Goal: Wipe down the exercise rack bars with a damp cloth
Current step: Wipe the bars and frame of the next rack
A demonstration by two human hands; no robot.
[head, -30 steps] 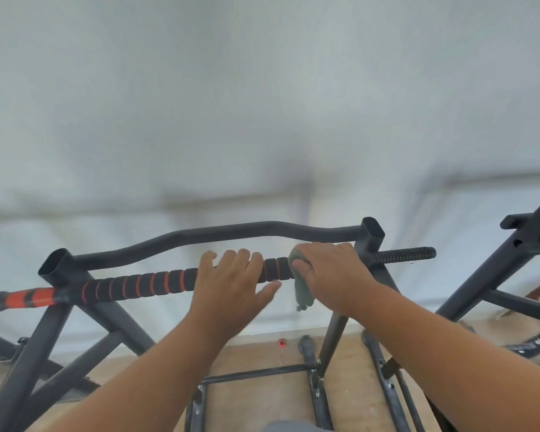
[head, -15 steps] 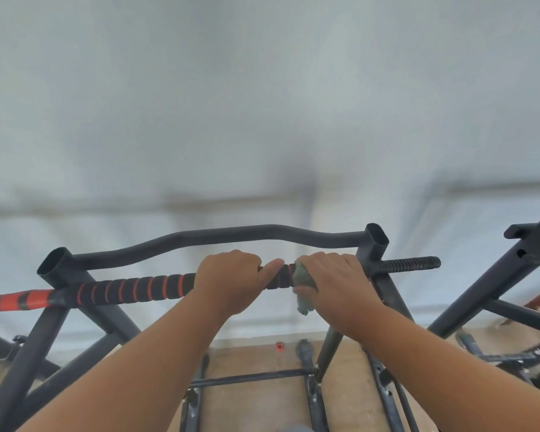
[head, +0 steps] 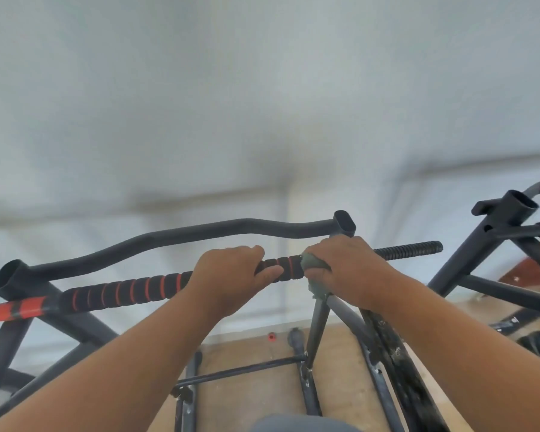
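The padded bar point(head: 128, 291) ran across the rack point(head: 343, 224) from its left upright to its right one, wrapped in ribbed black foam ringed with thin red bands; I counted roughly ten rings on the stretch left of the hands and two more between them. Past the left upright the bar went on as a smooth sleeve point(head: 16, 308) with two broad red blocks. Behind it a bare dark tube point(head: 181, 233), matt and gently wavy, joined the two open oval-mouthed uprights.

Two hands were on the padded bar, near its right end. The left hand point(head: 228, 275) gripped the foam, fingers curled over the top and thumb lying along the near side. Just beside it, the right hand point(head: 349, 269) was clamped round the cloth point(head: 314, 266), a crumpled grey-green wad pressed to the bar where the foam ended by the right upright, a limp tail of it hanging below the fist. Beyond that upright a spirally threaded black rod point(head: 409, 249) stuck out to the right.

A second dark frame point(head: 493, 232) of round tubes stood well apart at the right. Below, thin struts crossed over a pale wooden floor point(head: 256, 391), where one small red cap point(head: 271, 336) lay by the wall.
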